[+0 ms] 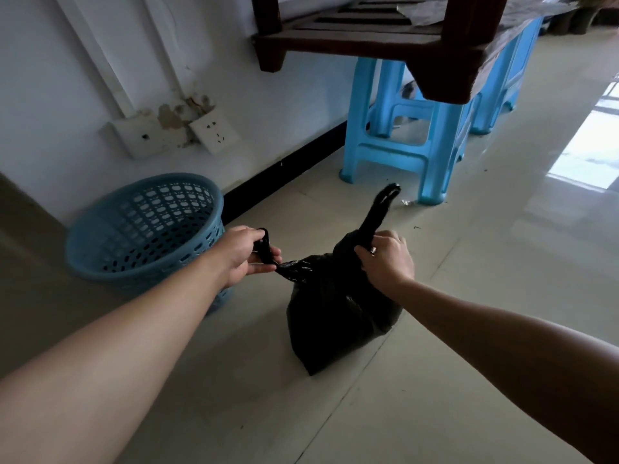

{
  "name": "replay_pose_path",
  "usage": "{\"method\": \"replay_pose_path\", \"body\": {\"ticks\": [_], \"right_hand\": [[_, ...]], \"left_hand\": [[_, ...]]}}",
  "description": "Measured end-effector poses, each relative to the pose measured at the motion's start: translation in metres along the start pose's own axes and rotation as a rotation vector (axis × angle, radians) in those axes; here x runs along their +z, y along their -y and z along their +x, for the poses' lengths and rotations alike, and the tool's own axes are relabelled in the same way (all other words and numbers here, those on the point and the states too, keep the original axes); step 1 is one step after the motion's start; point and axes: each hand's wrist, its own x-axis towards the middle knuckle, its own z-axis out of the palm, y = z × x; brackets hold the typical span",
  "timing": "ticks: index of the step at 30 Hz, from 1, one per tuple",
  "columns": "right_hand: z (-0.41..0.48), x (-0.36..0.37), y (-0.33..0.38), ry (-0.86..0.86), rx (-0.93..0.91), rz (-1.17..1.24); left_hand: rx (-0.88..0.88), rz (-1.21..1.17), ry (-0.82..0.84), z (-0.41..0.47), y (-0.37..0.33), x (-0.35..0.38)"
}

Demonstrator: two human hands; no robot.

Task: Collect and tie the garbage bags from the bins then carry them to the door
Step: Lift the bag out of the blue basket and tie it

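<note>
Head view puts the black garbage bag [335, 309] on the floor [469, 296] right in front of me, just beside the blue lattice bin [144, 226], which stands near the wall and looks to have no liner left in it. The bag sits low between my two hands, its body bulging below them and slightly nearer my right side.

My left hand [246, 254] is closed on one handle strip [294, 266], which runs from that fist to the right and down into the bag's neck, drawn fairly taut. My right hand [385, 259] is clenched on the other handle strip [382, 209], whose loose end stands up and away from me above the knuckles. So the two strips pull apart roughly left to right, with the bag's mouth gathered between them. Both arms reach forward and down, nearly straight, wrists turned inward toward each other.

I judge I'm at the tying step: the strips are not yet crossed, and I see no knot. The next move would depend on bringing the right strip over the left one above the neck. Neither hand is clearly nearer; both sit just above the bag.
</note>
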Motion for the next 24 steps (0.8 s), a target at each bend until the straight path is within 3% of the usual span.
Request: {"method": "replay_pose_path", "body": {"ticks": [2, 3, 6, 8, 10, 13, 15, 19, 24], "right_hand": [[-0.003, -0.002, 0.018, -0.036, -0.190, 0.085], [-0.004, -0.003, 0.028, -0.017, -0.200, 0.201], [-0.007, 0.000, 0.051, 0.174, -0.009, 0.685], [-0.007, 0.003, 0.054, 0.314, 0.077, 0.758], [-0.006, 0.005, 0.047, 0.371, 0.078, 0.557], [0.000, 0.011, 0.028, 0.409, -0.082, -0.065], [-0.005, 0.013, 0.023, 0.501, -0.188, -0.291], [-0.023, 0.009, 0.032, 0.666, -0.347, -0.342], [-0.037, 0.008, 0.040, 0.390, -0.284, -0.452]], "left_hand": [[0.001, -0.025, -0.003, 0.000, -0.001, -0.004], [0.000, -0.036, -0.006, 0.000, -0.001, -0.006], [-0.003, -0.059, -0.025, 0.000, -0.003, -0.009], [0.009, -0.076, -0.034, 0.001, -0.006, -0.009], [0.036, -0.073, -0.034, 0.000, -0.012, -0.010], [0.110, -0.002, -0.010, -0.001, -0.022, -0.009], [0.157, 0.050, 0.018, -0.003, -0.028, -0.005], [0.222, 0.122, 0.074, -0.006, -0.038, 0.008], [0.233, 0.138, 0.213, -0.014, -0.045, 0.019]]}}
